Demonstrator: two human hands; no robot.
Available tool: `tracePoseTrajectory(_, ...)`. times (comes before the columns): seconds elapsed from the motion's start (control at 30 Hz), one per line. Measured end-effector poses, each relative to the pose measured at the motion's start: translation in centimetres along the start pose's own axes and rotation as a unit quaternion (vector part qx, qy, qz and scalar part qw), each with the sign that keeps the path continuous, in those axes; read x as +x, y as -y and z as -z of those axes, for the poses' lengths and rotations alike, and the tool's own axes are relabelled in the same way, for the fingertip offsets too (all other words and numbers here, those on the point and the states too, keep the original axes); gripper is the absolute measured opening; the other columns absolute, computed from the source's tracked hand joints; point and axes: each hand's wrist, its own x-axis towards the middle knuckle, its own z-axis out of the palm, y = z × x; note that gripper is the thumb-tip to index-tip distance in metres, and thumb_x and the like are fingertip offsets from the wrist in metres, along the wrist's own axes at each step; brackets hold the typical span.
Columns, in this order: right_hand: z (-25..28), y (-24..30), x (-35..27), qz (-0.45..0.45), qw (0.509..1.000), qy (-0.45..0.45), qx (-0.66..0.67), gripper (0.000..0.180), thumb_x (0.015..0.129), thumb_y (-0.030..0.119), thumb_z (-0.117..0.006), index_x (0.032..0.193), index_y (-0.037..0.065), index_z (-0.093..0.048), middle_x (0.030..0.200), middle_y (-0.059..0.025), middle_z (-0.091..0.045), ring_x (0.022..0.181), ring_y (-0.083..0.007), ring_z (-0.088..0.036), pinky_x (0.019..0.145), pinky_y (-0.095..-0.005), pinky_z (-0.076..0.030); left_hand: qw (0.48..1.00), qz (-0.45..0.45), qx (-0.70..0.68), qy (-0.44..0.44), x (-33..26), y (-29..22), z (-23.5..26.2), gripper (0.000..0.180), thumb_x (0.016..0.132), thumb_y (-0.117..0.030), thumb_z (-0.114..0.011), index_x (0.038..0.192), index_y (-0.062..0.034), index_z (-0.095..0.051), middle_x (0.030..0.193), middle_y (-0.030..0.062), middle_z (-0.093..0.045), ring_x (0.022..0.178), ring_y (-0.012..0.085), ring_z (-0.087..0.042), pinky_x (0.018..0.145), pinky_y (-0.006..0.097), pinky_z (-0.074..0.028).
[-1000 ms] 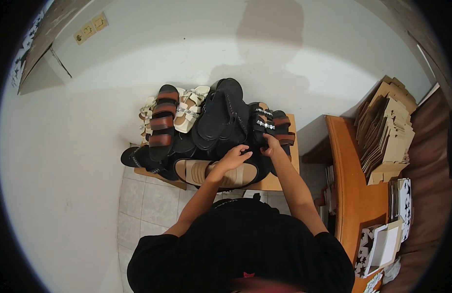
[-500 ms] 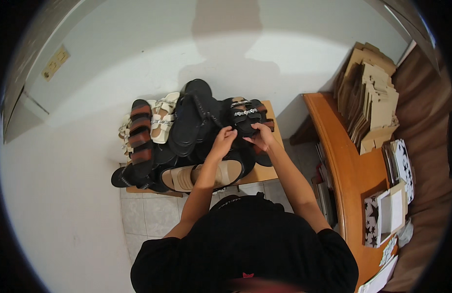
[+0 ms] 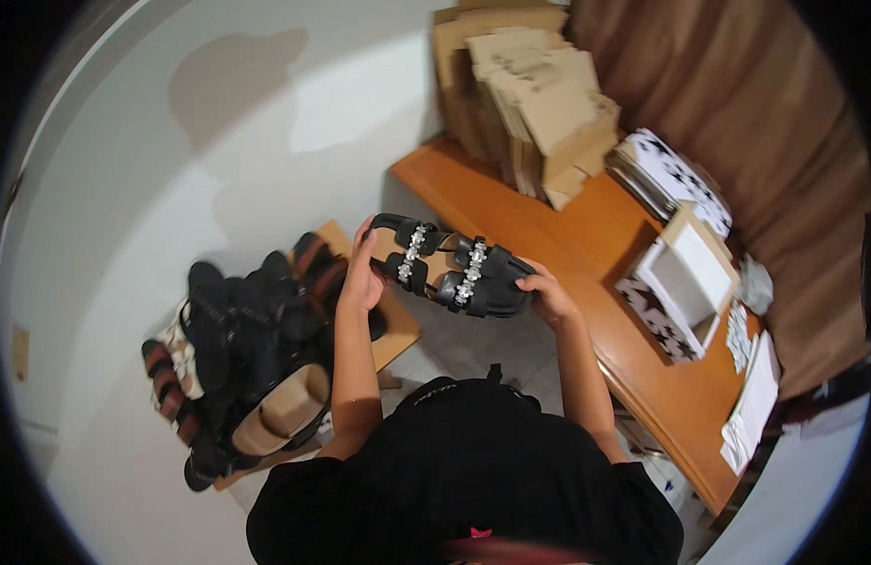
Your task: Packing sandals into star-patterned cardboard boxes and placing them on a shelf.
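A pair of black sandals (image 3: 500,282) with jewelled silver straps hangs in the air in front of my body, above the gap between the small table and the desk. The two sandals overlap in the middle. My left hand (image 3: 363,275) is closed on their left end, fingers partly hidden behind it. On the right end, my right hand (image 3: 552,296) grips with the thumb on top. To the left, a pile of black sandals (image 3: 209,325) and other footwear covers most of a small wooden table (image 3: 398,339).
A wooden desk (image 3: 548,240) stands at the right. Folded cardboard (image 3: 539,104) is stacked at its far end. An open star-patterned box (image 3: 666,320) sits on it, with papers (image 3: 751,405) nearer me. A brown curtain (image 3: 718,94) hangs behind.
The jewelled sandals have been lifted off the small table and carried right, now held by both hands. My view has turned right toward the desk.
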Motion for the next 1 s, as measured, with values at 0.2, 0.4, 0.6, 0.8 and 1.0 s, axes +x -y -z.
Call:
tracePoseTrajectory(0.2,8.7,4.9,-8.1,0.131,0.922,-0.326,-0.164,0.037,0.082,0.015,-0.061,0.112,-0.002,-0.05,0.097,-0.0092,-0.059,0.09,-0.0167,-0.058,0.078,-0.0281,-0.047,0.996,-0.046,0.074,-0.032,4.3,11.6,-13.9,0.041,0.09,-0.019,-0.052,0.128,-0.0145,-0.038,0.112,0.007,-0.053,0.088,0.0161,-0.059,0.064,0.028,-0.054)
tracePoseTrajectory(0.4,14.3,7.5,-15.3,0.198,0.62,-0.465,-0.6,0.069,0.071,0.029,-0.067,0.127,0.004,-0.036,0.124,-0.0229,-0.042,0.115,-0.0349,-0.041,0.097,-0.0438,-0.032,0.991,-0.094,0.064,0.066,5.4,19.5,-24.4,0.042,0.09,-0.012,-0.052,0.128,-0.0015,-0.038,0.117,0.0094,-0.049,0.105,0.0154,-0.048,0.092,0.027,-0.038)
tracePoseTrajectory(0.6,13.9,11.0,-17.9,0.068,0.591,-0.426,-0.682,0.111,0.047,0.049,-0.078,0.138,0.013,-0.026,0.138,-0.0224,-0.024,0.13,-0.0418,-0.02,0.099,-0.0667,-0.009,0.983,-0.048,0.038,0.171,6.1,23.8,-31.2,0.042,0.09,-0.009,-0.05,0.129,-0.0022,-0.036,0.117,0.0094,-0.049,0.103,0.0146,-0.048,0.091,0.026,-0.039)
tracePoseTrajectory(0.8,17.8,11.6,-18.6,-0.095,0.543,-0.438,-0.71,0.121,0.044,0.04,-0.083,0.141,0.021,-0.014,0.134,-0.0303,-0.026,0.127,-0.0463,-0.023,0.096,-0.0682,-0.015,0.968,0.092,0.061,0.227,6.5,25.8,-36.2,0.044,0.089,-0.007,-0.051,0.128,-0.0033,-0.033,0.113,0.0093,-0.049,0.099,0.0143,-0.05,0.088,0.026,-0.041)
tracePoseTrajectory(1.0,24.6,12.5,-21.2,-0.043,0.567,-0.417,-0.71,0.111,0.047,0.027,-0.079,0.14,0.021,-0.019,0.116,-0.0231,-0.042,0.109,-0.0381,-0.042,0.086,-0.051,-0.036,0.933,0.208,0.106,0.274,8.1,27.6,-40.2,0.059,0.079,-0.009,-0.059,0.129,-0.0131,-0.029,0.107,0.0113,-0.049,0.082,0.0186,-0.057,0.055,0.031,-0.052)
